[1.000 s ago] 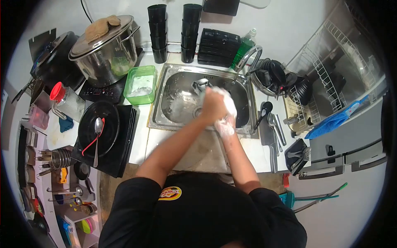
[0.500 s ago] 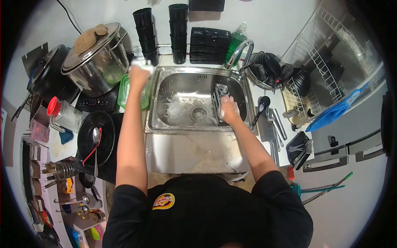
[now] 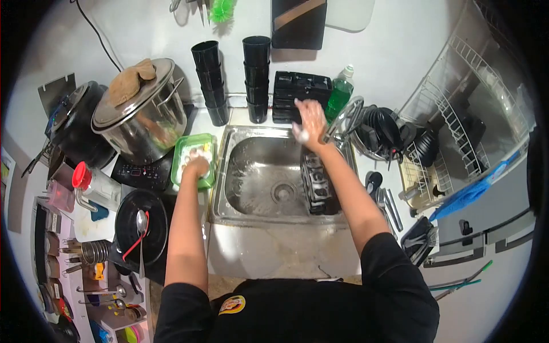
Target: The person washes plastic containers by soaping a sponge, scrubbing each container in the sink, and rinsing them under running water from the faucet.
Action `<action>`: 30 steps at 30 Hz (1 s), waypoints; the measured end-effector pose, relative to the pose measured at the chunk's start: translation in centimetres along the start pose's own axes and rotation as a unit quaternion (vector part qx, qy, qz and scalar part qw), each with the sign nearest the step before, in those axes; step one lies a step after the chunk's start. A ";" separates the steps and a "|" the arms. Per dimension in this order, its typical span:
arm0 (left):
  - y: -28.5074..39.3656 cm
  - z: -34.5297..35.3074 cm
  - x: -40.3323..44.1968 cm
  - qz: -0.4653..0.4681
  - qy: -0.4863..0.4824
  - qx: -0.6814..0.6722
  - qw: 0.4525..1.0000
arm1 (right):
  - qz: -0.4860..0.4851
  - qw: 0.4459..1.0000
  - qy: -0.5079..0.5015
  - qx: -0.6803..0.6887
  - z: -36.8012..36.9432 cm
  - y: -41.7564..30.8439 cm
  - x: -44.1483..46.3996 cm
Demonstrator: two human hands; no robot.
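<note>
My left hand (image 3: 197,166) is down in a green plastic tub (image 3: 213,178) beside the sink. Its fingers are curled in white suds, and whatever they grip is hidden by the foam. My right hand (image 3: 311,123) is raised over the sink's back edge, fingers spread and soapy, with nothing in it. It is in front of a stack of black trays (image 3: 300,86). Below my right forearm, a soapy black tray with compartments (image 3: 317,186) stands on its side against the right wall of the steel sink (image 3: 243,220).
Two stacks of black cups (image 3: 209,80) and a green soap bottle (image 3: 341,91) line the back wall. The curved faucet (image 3: 350,117) rises near my right wrist. Left are a big steel pot (image 3: 140,128) and a black pan (image 3: 127,220); right, a dish rack (image 3: 437,148).
My left hand has come down from above the tub into its suds. My right hand has let go of the soapy tray and moved up toward the tray stack. The view has tilted upward.
</note>
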State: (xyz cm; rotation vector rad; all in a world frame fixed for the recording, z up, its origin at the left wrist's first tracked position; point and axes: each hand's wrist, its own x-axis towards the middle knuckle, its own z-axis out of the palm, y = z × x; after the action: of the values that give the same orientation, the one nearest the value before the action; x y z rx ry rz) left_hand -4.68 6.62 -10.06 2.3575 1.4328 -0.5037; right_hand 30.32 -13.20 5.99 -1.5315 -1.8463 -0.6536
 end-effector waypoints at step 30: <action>28.1 -1.9 -13.8 0.273 0.591 -0.263 0.712 | 0.448 0.547 -0.015 0.707 3.5 -7.3 -8.9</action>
State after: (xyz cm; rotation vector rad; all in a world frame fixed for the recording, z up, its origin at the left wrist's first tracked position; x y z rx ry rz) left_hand 14.77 -15.52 0.81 2.3464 0.8284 1.6127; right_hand 23.56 -17.97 -2.72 -0.9168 -0.6797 1.1491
